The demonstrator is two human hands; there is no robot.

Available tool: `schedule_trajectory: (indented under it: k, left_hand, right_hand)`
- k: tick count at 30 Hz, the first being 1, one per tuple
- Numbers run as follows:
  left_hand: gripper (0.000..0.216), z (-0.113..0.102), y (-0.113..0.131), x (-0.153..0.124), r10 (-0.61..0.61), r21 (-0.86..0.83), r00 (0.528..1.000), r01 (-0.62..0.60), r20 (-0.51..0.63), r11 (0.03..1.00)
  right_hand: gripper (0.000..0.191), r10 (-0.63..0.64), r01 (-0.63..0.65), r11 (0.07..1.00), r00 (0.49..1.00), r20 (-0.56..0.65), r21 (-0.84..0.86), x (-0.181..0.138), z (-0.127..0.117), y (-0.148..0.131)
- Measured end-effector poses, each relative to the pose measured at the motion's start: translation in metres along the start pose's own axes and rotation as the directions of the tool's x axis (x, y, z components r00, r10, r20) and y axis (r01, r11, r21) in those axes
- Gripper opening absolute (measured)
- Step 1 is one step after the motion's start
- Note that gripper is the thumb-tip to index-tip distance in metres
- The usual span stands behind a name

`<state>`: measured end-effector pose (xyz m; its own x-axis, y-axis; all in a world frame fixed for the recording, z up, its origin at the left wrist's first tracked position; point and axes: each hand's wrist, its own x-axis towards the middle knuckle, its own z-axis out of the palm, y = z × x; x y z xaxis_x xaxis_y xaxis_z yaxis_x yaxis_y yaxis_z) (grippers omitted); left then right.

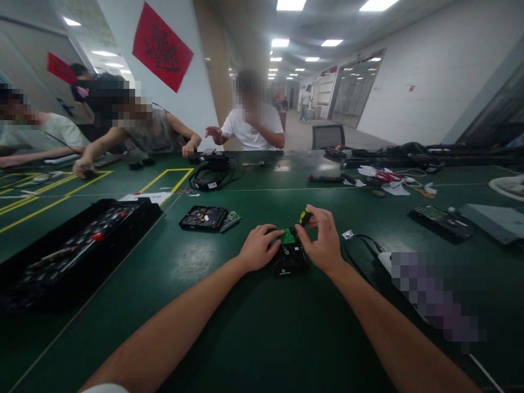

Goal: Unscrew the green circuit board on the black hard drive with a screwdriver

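A black hard drive (290, 261) with a green circuit board (287, 236) lies on the green table right in front of me. My left hand (261, 248) holds it from the left side, thumb and fingers on the board and the casing. In my right hand (325, 238) is a yellow and black screwdriver (304, 217), gripped by the handle and tilted over the board's upper right. Its tip is hidden by my fingers. Left of the drive, another opened drive (203, 218) sits beside a loose circuit board (231, 220).
A long black tray (82, 245) of small parts stands at left. At right lie a cable (362, 237), a pixelated device (434, 295), another drive (442, 222) and a grey metal case (495, 221). Tools and cables line the far side, where several people sit or stand.
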<state>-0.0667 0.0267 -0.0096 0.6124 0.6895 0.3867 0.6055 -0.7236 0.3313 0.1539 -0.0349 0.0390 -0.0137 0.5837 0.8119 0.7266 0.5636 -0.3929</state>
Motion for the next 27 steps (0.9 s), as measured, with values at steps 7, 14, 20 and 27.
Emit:
schedule_trajectory:
  k: [7,14,20,27]
  left_hand:
    - [0.039,-0.0009,0.0007,-0.0009,0.003,-0.001,1.000,-0.003,-0.004,1.000]
    - [0.040,0.0015,-0.0016,-0.0009,0.004,-0.012,1.000,-0.004,-0.013,1.000]
    - [0.039,-0.0003,0.0006,-0.0006,-0.007,-0.020,1.000,0.007,-0.011,1.000]
    - [0.040,-0.0005,0.0000,-0.0008,-0.002,-0.016,1.000,0.002,-0.003,1.000]
  right_hand:
    - [0.057,-0.001,0.001,1.000,1.000,-0.014,-0.009,-0.0006,0.0006,-0.0002]
    - [0.058,-0.011,0.010,0.999,1.000,0.005,0.053,-0.0007,0.0018,0.0012]
    - [0.055,-0.010,0.009,1.000,0.999,-0.044,-0.015,-0.0001,0.0006,0.0012]
    - [0.055,0.006,-0.006,0.998,1.000,0.002,0.060,-0.0015,0.0033,0.0007]
